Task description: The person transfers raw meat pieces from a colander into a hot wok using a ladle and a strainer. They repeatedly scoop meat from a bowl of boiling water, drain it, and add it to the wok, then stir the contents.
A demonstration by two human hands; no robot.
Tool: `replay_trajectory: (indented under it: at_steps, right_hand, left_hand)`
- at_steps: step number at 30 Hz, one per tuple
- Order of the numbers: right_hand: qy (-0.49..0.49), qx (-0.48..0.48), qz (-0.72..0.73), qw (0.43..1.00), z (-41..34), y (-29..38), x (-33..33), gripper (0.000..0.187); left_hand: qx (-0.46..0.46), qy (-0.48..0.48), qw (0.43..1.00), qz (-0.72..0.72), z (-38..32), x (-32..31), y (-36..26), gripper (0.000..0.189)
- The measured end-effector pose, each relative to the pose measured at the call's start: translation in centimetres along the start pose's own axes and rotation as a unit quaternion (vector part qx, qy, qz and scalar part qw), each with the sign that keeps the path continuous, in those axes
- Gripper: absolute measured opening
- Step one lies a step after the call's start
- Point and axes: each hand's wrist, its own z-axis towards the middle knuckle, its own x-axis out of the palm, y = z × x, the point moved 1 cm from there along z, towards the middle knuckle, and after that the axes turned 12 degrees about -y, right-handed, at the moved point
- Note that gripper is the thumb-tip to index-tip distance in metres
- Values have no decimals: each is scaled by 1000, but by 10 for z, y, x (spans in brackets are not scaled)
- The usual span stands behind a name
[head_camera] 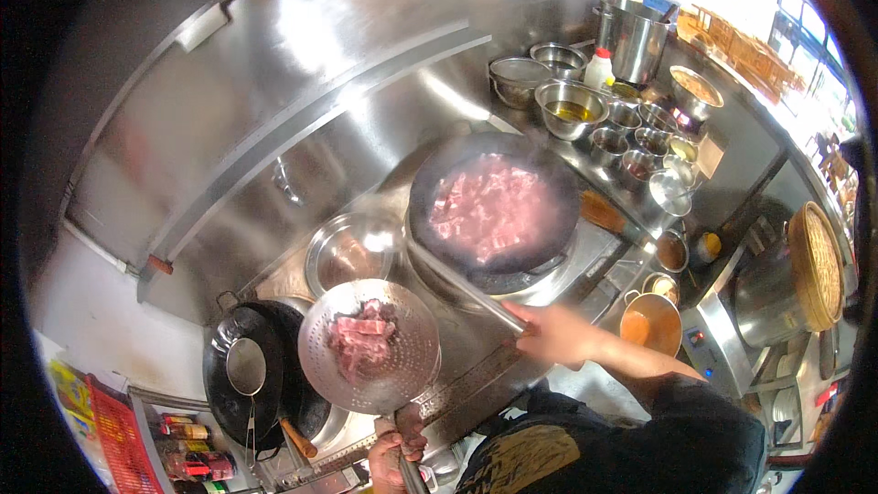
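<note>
My left hand, at the bottom, grips the handle of a large perforated metal strainer. Several chunks of raw-looking meat lie in the strainer. My right hand is closed around a long metal handle that reaches toward the left edge of a dark wok; its far end is hard to make out. Many pinkish meat pieces fill the wok, blurred by steam. A shiny metal bowl stands left of the wok, just beyond the strainer.
A second black wok with a small mesh skimmer sits at lower left. Metal bowls, including one with yellow oil, small seasoning pots and a stockpot stand at upper right. An orange-lined pot and a bamboo steamer are at right.
</note>
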Motion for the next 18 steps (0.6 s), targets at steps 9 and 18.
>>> replay_trajectory:
  at_steps: [9,18]
  right_hand:
    - [-90,108,229,963,1,-39,-83,72]
    - [-141,36,53,988,22,-108,-124,72]
  left_hand:
    - [143,-69,967,200,35,196,-11,36]
    - [245,-56,863,438,125,306,8,29]
